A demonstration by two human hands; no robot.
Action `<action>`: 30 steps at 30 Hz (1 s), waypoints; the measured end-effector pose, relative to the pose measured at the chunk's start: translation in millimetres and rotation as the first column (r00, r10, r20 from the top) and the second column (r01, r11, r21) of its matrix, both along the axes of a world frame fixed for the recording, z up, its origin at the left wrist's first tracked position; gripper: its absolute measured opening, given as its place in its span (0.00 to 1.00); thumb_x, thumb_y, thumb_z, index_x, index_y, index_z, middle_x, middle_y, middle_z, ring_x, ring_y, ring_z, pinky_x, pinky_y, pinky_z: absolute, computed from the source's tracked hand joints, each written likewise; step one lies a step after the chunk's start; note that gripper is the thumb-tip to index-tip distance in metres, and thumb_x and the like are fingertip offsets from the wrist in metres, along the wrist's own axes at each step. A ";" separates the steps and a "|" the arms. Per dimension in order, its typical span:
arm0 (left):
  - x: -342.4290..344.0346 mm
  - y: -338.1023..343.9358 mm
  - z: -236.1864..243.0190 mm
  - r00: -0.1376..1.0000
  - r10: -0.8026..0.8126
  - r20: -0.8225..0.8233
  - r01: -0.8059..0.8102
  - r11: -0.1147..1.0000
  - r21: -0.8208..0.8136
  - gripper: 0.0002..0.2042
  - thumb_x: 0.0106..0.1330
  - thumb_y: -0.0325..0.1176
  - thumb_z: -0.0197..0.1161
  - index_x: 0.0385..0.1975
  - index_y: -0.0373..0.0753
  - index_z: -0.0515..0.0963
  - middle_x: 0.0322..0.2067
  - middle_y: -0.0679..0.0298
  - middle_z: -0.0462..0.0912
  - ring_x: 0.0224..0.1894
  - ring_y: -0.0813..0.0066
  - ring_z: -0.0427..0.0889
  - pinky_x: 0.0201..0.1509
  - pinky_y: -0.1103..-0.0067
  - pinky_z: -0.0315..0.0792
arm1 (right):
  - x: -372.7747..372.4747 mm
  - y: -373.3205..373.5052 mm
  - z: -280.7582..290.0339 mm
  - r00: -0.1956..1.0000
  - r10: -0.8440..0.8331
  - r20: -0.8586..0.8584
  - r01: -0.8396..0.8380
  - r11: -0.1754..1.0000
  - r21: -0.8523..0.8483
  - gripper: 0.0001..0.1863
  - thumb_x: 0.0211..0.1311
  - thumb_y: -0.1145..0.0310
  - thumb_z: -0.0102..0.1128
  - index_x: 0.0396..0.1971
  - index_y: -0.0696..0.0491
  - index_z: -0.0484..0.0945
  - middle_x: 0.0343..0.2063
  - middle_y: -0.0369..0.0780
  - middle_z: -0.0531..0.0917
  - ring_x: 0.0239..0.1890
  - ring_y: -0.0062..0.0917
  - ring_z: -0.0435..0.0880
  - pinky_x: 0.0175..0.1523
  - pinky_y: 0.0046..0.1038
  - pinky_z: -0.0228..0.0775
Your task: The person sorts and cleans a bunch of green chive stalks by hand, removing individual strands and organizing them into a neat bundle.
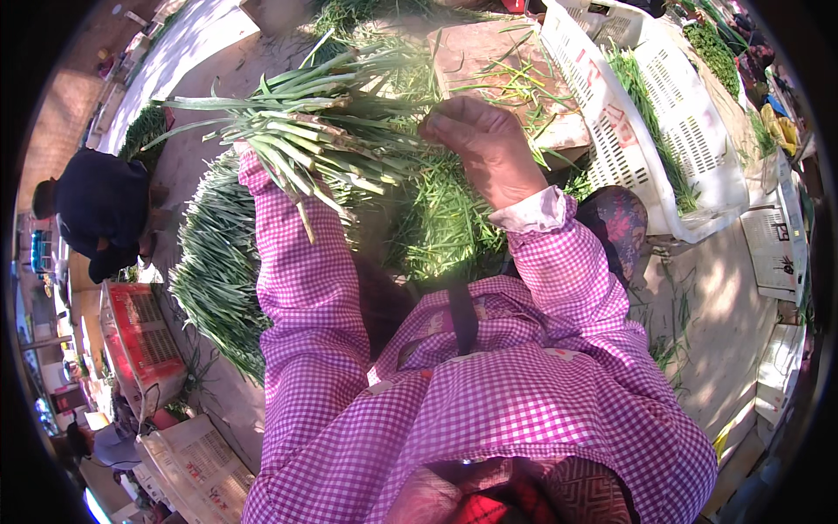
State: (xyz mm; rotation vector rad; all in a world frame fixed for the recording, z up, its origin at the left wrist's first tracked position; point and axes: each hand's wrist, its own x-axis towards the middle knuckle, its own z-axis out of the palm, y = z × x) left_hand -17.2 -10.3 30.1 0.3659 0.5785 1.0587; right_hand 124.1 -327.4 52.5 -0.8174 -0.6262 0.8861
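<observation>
A loose bunch of long green chive-like stalks (327, 131), with pale cut ends, is held up at the upper left. My left sleeve (292, 218) runs up under it; the stalks cover my left hand, which carries the bunch from below. Just right of the bunch is my right hand (489, 144), thumb and fingertips pressed together beside the leaf tips. Whatever sits in that pinch is too small to make out. Beneath the hands, loose green leaves (449, 214) lie in a heap.
To the left stands a big pile of stacked green stalks (214, 262). A board (497, 65) with scattered leaves is ahead, beside a white slatted crate (690, 131) holding greens. A red crate (144, 341) and a bent-over person (105, 205) are at the far left.
</observation>
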 end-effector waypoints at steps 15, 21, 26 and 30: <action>-8.2 -22.6 -18.5 0.999 -0.034 -0.015 0.033 0.999 -0.025 0.16 0.62 0.38 0.50 0.43 0.35 0.74 0.44 0.51 0.78 0.45 0.57 0.77 0.51 0.60 0.69 | 5.2 -7.6 7.8 0.475 -0.147 0.868 0.347 0.937 -0.031 0.10 0.50 0.67 0.65 0.33 0.51 0.82 0.27 0.36 0.83 0.29 0.25 0.82 0.38 0.24 0.72; 0.5 -10.8 -6.1 1.000 -0.023 -0.003 0.023 1.000 -0.015 0.15 0.62 0.38 0.50 0.43 0.35 0.74 0.43 0.51 0.78 0.45 0.57 0.77 0.51 0.60 0.69 | 15.1 -12.0 15.0 0.738 -0.309 0.600 0.383 0.924 0.004 0.07 0.56 0.71 0.61 0.34 0.57 0.80 0.27 0.37 0.84 0.29 0.16 0.81 0.35 0.15 0.71; 3.4 -3.5 -2.5 1.000 -0.022 -0.009 0.022 1.000 0.000 0.15 0.62 0.38 0.51 0.43 0.35 0.74 0.43 0.51 0.78 0.45 0.57 0.77 0.51 0.60 0.70 | 9.9 -0.9 34.0 0.481 -0.419 0.770 0.413 0.883 0.223 0.07 0.55 0.69 0.61 0.33 0.51 0.82 0.27 0.36 0.83 0.27 0.25 0.79 0.37 0.24 0.71; 6.9 -4.1 -3.3 1.000 -0.027 -0.003 0.027 1.000 0.000 0.15 0.62 0.38 0.51 0.43 0.35 0.74 0.43 0.51 0.78 0.45 0.57 0.77 0.51 0.60 0.70 | 7.2 21.8 23.5 0.330 -0.301 0.895 0.432 0.891 0.141 0.09 0.51 0.62 0.61 0.32 0.49 0.82 0.28 0.39 0.82 0.28 0.38 0.78 0.42 0.32 0.67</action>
